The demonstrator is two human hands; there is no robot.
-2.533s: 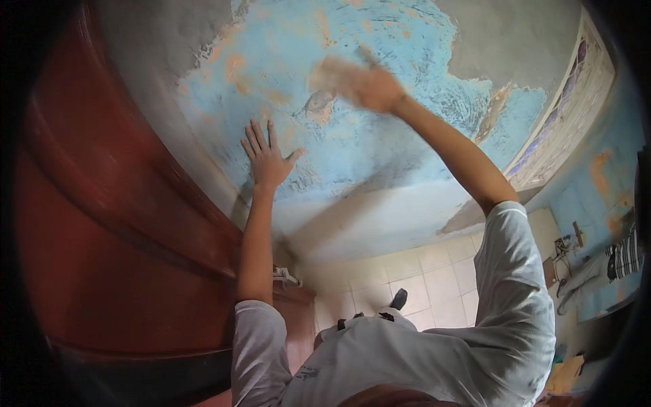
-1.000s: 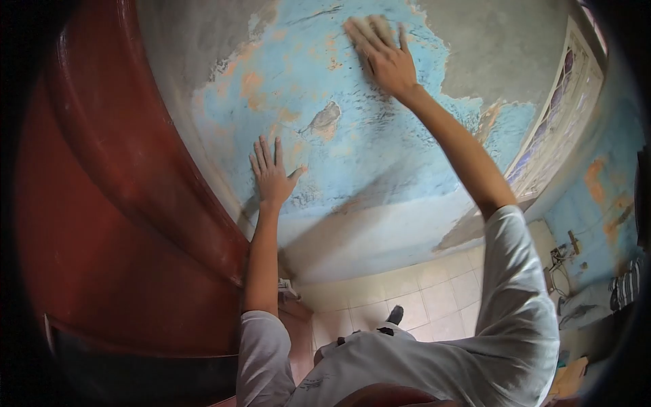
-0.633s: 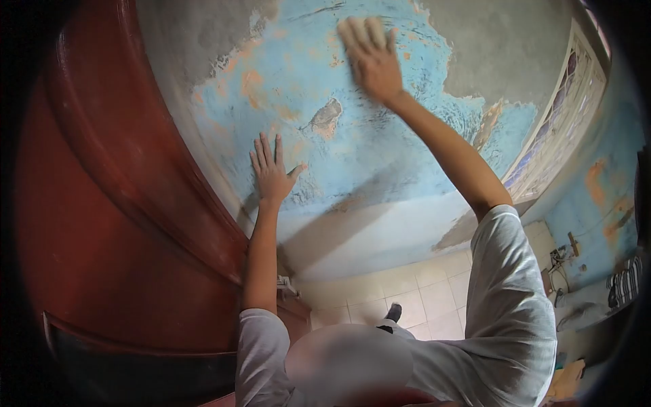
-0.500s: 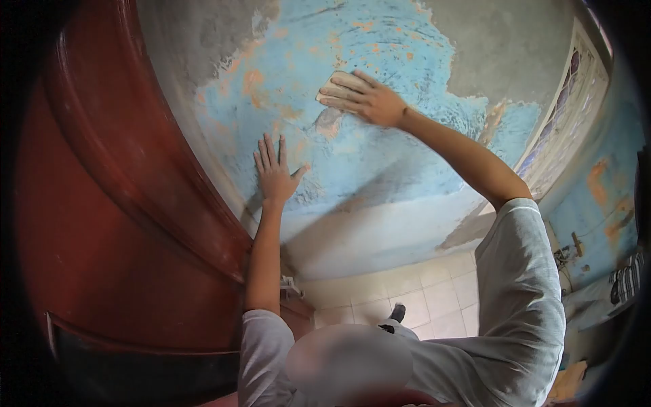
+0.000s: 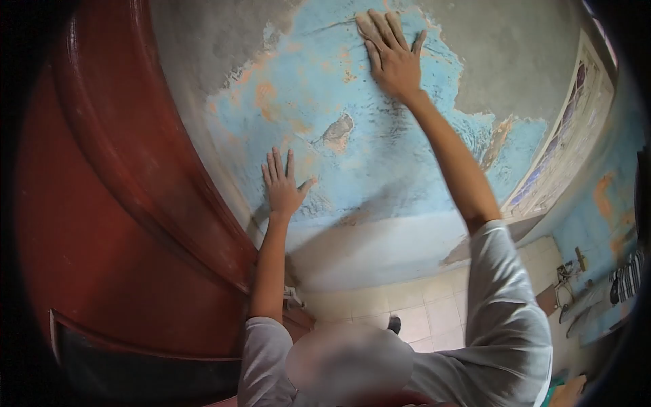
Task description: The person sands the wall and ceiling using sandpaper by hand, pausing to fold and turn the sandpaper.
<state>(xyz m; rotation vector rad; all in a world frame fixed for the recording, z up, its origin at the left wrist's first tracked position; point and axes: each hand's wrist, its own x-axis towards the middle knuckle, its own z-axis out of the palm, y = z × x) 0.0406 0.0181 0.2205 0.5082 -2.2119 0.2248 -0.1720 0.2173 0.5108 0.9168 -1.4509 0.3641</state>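
While the left hand (image 5: 285, 193) stays planted, up goes the right hand (image 5: 399, 64)! Half a second ago it was angled across the chipped patch (image 5: 338, 132) in the middle of the frame; now it's reached the top, close under the upper edge, fingers pointing up. And what does that do for the work? The rubbing has swung off the centre and onto the high part of the blue paint (image 5: 407, 163), and the chipped patch is uncovered again, fully on show.

Look at the grip on that right side: fingers laid long and a little apart, holding a tan pad (image 5: 365, 28) flat against the wall, at the top of the frame, right of centre. It's small and mostly covered up there, so it could be a folded sheet rather than a pad. The left grip is spread wide, palm to the wall, holding nothing, in the same spot on the lower left of the blue, bracing by the look of it.

Grey plaster (image 5: 515, 57) fills the upper right, the red panel (image 5: 142, 224) takes the whole left side, and the pale window grille (image 5: 563, 136) leans in at the right.
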